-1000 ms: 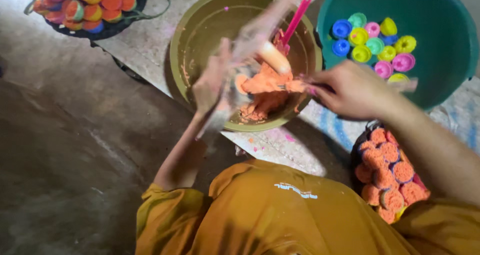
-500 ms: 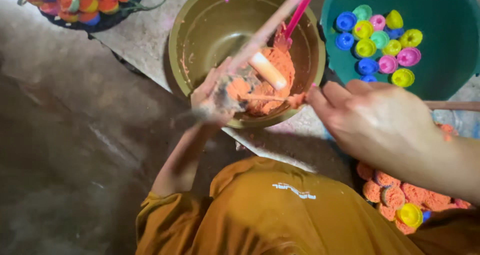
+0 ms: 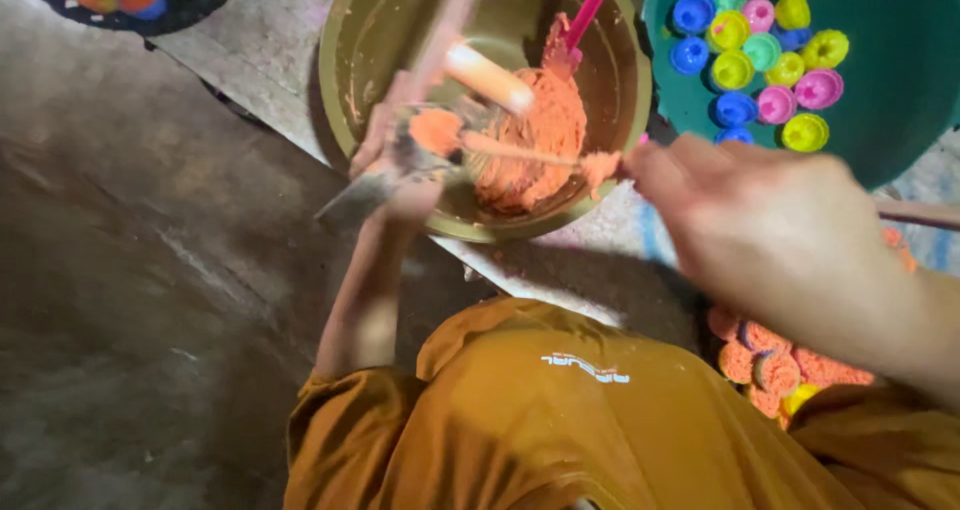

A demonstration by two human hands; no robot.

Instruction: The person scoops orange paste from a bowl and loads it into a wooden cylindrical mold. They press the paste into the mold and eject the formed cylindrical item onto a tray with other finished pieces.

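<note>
Over the olive bowl [image 3: 400, 30] of orange paste [image 3: 530, 135], the left hand [image 3: 400, 155] grips a small mould [image 3: 437, 130] and the right hand [image 3: 760, 220] pinches a thin stick [image 3: 520, 152]; pressing paste in evenly seems best.

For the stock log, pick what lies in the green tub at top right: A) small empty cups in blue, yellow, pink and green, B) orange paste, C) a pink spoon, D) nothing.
A: the green tub holds a cluster of small coloured cups, while the orange paste sits in the brass-coloured bowl.
</note>
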